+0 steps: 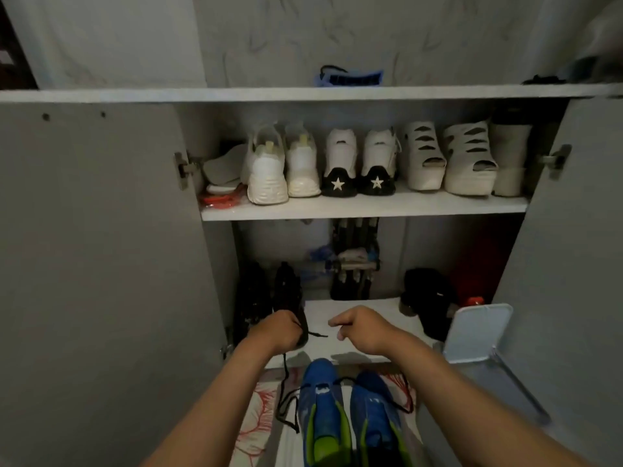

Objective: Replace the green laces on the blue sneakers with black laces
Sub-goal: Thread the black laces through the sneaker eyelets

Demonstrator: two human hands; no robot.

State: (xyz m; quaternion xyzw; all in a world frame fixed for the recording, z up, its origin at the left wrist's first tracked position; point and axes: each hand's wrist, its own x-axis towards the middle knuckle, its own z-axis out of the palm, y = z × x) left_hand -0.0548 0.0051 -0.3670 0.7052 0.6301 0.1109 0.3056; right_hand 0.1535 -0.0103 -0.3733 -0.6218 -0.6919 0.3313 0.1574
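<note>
Just beyond the blue sneakers (347, 409), which seem already partly relaced in black, the left hand (277, 332) grips a loose black lace (285, 365) and the right hand (364, 328) hangs loosely curled, empty; threading and tying remain.

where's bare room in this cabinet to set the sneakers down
Bottom shelf: bare white patch between the left black shoes and the right black shoe. Cabinet top: bare left of the blue bag. Middle shelf is crowded with white shoes.
</note>
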